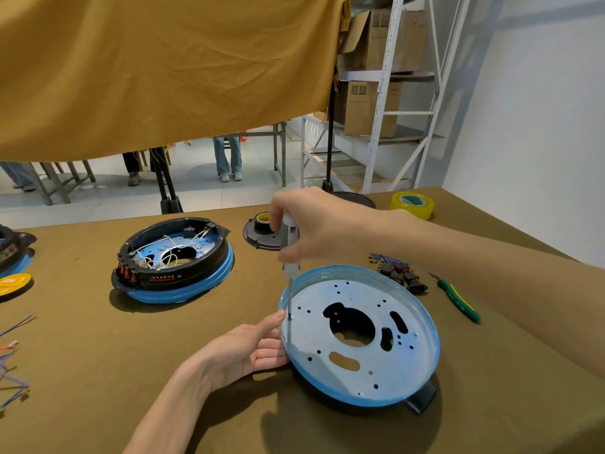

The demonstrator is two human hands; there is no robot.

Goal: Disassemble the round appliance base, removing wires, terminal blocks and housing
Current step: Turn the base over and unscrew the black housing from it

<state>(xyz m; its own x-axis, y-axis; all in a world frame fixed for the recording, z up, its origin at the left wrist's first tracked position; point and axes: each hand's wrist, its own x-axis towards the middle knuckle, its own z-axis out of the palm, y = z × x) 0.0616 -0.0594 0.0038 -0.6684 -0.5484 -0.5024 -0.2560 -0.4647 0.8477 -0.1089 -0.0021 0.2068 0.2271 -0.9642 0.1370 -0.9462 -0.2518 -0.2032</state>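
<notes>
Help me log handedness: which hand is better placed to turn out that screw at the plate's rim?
Right hand: it already grips the screwdriver, tip on the screw. Left hand steadies the plate.

Two hands are in view, the left hand and the right hand. One screwdriver. Two round appliance bases sit fully on the worktop: a stripped one and a wired one; part of a third shows at the left edge. Two rolls of yellow tape. One green-handled tool. One heap of terminal blocks. One black round plate.
</notes>
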